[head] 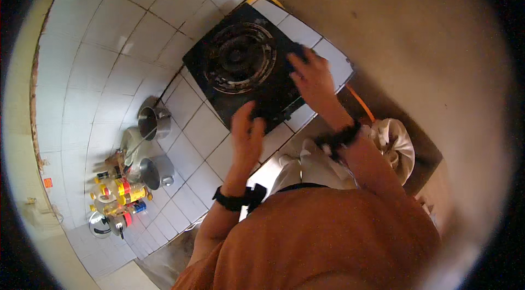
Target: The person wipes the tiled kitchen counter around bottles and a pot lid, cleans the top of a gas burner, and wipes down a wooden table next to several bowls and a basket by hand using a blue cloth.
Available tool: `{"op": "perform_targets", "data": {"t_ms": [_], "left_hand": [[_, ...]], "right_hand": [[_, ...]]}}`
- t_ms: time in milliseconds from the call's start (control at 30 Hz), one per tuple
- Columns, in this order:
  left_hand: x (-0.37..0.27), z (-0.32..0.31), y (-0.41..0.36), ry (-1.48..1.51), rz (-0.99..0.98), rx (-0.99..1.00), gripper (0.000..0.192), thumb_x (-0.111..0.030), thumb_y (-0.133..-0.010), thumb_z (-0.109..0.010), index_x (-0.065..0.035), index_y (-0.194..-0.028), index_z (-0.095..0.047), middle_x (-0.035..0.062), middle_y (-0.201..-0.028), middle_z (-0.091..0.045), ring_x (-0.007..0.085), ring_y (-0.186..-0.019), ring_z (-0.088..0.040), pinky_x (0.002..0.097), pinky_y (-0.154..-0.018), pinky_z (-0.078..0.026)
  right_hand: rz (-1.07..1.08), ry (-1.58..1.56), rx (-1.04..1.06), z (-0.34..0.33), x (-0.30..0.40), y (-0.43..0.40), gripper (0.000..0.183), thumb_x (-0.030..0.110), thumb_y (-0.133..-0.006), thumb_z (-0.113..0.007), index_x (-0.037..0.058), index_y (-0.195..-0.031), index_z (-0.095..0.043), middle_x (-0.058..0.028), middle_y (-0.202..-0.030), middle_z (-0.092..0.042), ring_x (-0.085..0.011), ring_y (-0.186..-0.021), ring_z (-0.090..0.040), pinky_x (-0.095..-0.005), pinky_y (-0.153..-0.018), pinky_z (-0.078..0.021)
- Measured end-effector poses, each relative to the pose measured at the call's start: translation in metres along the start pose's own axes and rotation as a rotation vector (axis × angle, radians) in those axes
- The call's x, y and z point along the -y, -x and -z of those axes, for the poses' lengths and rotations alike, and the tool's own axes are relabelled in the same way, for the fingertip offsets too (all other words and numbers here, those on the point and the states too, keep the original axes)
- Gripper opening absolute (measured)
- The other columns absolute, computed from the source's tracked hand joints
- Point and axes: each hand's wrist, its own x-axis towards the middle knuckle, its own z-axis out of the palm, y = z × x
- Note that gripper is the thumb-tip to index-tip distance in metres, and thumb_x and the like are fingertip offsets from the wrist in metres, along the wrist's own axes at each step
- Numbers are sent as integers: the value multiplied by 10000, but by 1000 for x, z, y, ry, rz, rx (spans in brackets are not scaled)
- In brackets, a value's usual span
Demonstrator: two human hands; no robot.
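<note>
A black single-burner gas stove [268, 85] sits on the white tiled counter [207, 124] in front of me. Its round burner [236, 56] has a worn, stained ring around it. My right hand [313, 78] is over the stove's right side, fingers spread toward its corner. A small dark patch shows by those fingertips, too blurred to tell if it is a held thing or part of the stove. At the stove's near left corner, my left hand [247, 136] hovers with fingers apart and nothing in it. Both wrists wear black bands.
Two metal pots [154, 123] [156, 173] stand along the tiled wall at left. Beyond them are several bottles [125, 195] and a lidded pot [119, 224]. An orange hose [361, 103] runs below the counter's right edge, near a pale sack [396, 148].
</note>
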Motion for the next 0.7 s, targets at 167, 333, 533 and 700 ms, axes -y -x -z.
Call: {"op": "perform_targets", "data": {"t_ms": [167, 333, 533, 700], "left_hand": [[85, 52, 31, -169, 192, -155, 271, -42, -843, -543, -15, -1113, -552, 124, -1140, -517, 229, -1042, -526, 315, -810, -471], [138, 87, 62, -456, 128, -132, 217, -67, -832, -541, -6, -1034, -588, 148, -1055, -570, 290, -1005, -541, 357, -829, -450], [181, 118, 114, -390, 301, -225, 174, -74, -821, -555, -4, -966, -621, 159, -980, -595, 292, -940, -564, 350, -822, -452], [187, 124, 150, -812, 332, -174, 139, -89, -804, -566, -29, -902, -645, 143, -887, -625, 287, -832, -599, 370, -758, -483]], "right_hand": [[-129, 64, 335, 1, 31, 16, 367, 190, -765, -616, 187, -1131, -593, -140, -1169, -521, -303, -964, -539, -395, -747, -496], [-169, -382, 422, 39, 6, 72, 273, 170, -754, -620, 161, -1025, -652, -147, -1098, -550, -319, -945, -551, -404, -772, -491], [-203, -74, 325, 31, -111, 67, 390, 168, -768, -595, 153, -1157, -579, -172, -1146, -539, -356, -1021, -533, -399, -874, -449], [202, -36, 742, -39, -137, 31, 366, 266, -842, -519, 216, -1204, -548, -164, -1373, -381, -399, -1292, -284, -559, -1053, -214]]}}
